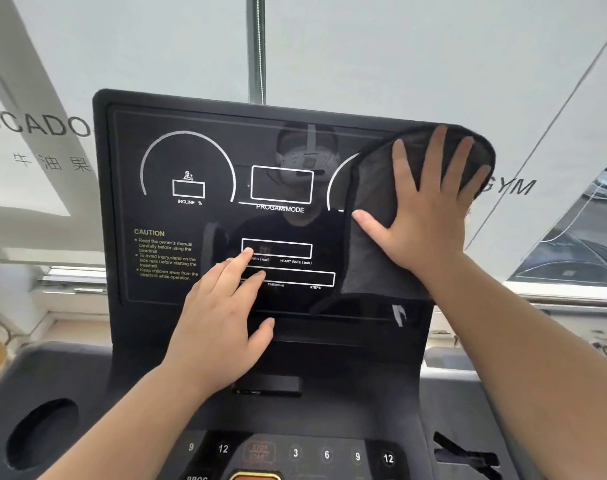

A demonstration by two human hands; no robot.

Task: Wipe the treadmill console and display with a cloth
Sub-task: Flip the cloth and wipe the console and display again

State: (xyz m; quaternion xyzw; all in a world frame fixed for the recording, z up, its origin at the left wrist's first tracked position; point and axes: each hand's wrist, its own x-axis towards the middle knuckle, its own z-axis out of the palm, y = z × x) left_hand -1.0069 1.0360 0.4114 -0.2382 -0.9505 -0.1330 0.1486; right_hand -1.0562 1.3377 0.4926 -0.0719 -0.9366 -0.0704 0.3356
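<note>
1. On the top right of the display (205, 223), the right hand (430, 213) is pressing the cloth (368, 244) flat, fingers spread, probably for wider coverage
2. The left hand (222, 306) is resting straight-fingered lower down, guessing it's steadying the panel

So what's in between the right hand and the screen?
The dark grey cloth. The head view shows the right hand pressing it flat, fingers spread, against the upper right part of the display.
</note>
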